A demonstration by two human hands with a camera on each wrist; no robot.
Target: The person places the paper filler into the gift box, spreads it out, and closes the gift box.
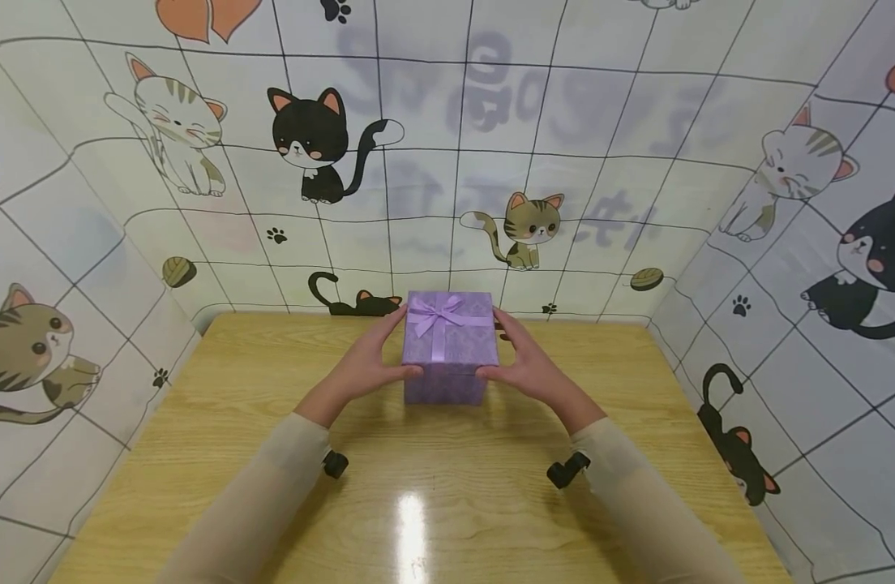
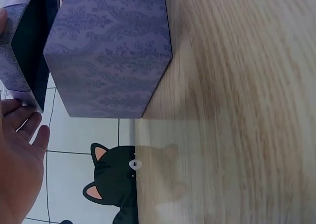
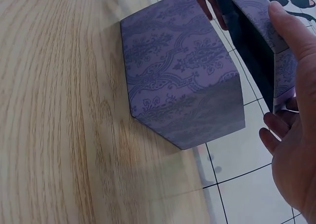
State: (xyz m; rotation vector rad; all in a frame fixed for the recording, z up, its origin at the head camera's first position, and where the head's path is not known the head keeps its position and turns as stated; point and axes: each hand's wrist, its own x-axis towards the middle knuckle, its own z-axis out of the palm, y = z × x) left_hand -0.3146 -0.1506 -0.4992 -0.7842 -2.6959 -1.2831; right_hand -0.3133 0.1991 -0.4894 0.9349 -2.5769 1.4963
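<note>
A purple patterned gift box stands on the table, its base point(image 1: 443, 391) below a square lid point(image 1: 465, 346) tied with a lilac ribbon bow. Both wrist views show the lid lifted off, a gap between its dark inside and the top of the base point(image 2: 108, 51). My left hand point(image 1: 366, 362) holds the lid's left side, thumb at the front and fingers farther back. Opposite it, my right hand point(image 1: 529, 367) grips the lid's right side the same way. The box's inside is hidden from all views.
The light wood table point(image 1: 272, 365) reaches back to a white wall sheet point(image 1: 418, 243) with black grid lines and cartoon cats, which also rises along both sides. A small black device point(image 1: 336, 464) sits at the left wrist, another point(image 1: 567, 470) at the right.
</note>
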